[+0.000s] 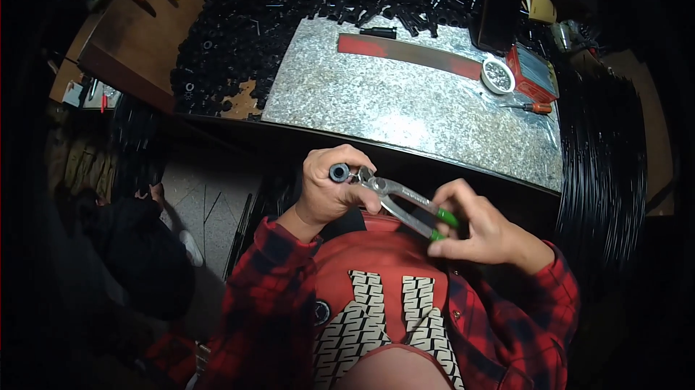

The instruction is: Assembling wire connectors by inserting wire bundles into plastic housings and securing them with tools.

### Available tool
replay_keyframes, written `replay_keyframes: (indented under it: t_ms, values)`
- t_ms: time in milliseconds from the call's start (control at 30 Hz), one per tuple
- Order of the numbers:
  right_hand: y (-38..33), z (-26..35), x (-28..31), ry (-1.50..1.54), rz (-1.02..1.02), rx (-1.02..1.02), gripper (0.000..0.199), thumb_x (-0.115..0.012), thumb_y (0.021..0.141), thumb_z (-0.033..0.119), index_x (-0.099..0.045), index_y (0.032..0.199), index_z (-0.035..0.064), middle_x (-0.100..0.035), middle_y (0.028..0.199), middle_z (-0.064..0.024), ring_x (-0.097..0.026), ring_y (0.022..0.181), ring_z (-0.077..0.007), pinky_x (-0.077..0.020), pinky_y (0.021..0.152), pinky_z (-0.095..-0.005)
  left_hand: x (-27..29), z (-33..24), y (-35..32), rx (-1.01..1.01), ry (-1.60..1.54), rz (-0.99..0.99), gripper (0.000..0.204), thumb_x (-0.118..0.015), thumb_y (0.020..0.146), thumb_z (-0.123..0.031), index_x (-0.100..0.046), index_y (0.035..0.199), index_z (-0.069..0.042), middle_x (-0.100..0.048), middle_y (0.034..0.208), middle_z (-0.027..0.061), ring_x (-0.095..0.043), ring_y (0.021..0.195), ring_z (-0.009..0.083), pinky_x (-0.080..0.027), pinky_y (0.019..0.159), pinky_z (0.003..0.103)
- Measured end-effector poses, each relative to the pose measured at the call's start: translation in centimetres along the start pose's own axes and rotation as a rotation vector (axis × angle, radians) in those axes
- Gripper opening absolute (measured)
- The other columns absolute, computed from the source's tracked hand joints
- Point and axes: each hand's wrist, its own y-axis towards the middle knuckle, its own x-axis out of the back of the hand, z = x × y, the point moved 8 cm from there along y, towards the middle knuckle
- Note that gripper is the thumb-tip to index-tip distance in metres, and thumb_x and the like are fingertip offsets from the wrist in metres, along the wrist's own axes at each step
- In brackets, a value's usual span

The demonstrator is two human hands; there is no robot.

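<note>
My left hand (327,191) is closed around a black tubular part (339,172), whose round open end points up at me. In my right hand (481,227) are the green-ended handles of metal pliers (397,192). Their jaws reach to the left hand's fingertips, right beside the tube. What the jaws grip, if anything, is too small to make out. Both hands are in front of my body, just off the near edge of a speckled grey stone slab (347,100).
Black small parts (239,35) heap across the table's back and left. On the slab lie a red-and-dark flat strip (405,55), a small white bowl (498,76), a red box (532,75) and an orange-handled screwdriver (537,108). Long black strands (604,173) hang at the right.
</note>
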Motion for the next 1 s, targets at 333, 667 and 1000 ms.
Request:
replay_keyframes:
  t_ms: [333,667,1000]
  values:
    - [-0.9,-2.6,-3.4,0.788,0.373,-0.397,0.017,-0.054,0.095,0.018,-0.054,0.092,0.0013,-0.063,0.071,-0.0075,-0.061,0.053,-0.0148,-0.0477,0.05,-0.0233,-0.4,0.0,-0.2,-0.014,-0.114,0.216,0.072,-0.073,0.042,-0.064,-0.065,0.076,-0.001,-0.06,0.064,0.0038,-0.059,0.057,0.0117,-0.041,0.05,0.022]
    - [0.4,-1.8,-0.4,0.267,0.093,-0.076,0.03,-0.047,0.097,0.024,-0.055,0.096,-0.0046,-0.065,0.081,-0.0151,-0.065,0.067,-0.0227,-0.0514,0.065,-0.0315,0.8,-0.2,1.2,0.06,-0.167,0.077,0.069,-0.076,0.044,-0.06,-0.065,0.078,-0.001,-0.058,0.063,0.0004,-0.052,0.055,0.0066,-0.038,0.05,0.02]
    - [0.9,0.6,1.2,-0.657,-0.268,0.165,0.066,-0.063,0.064,-0.001,-0.039,0.125,-0.0004,-0.05,0.103,-0.0218,-0.052,0.096,-0.0409,-0.0445,0.083,-0.0441,-0.9,0.6,0.3,0.023,-0.072,0.07,0.061,-0.086,0.043,-0.044,-0.064,0.082,-0.003,-0.056,0.066,-0.0007,-0.049,0.056,0.0074,-0.036,0.051,0.022]
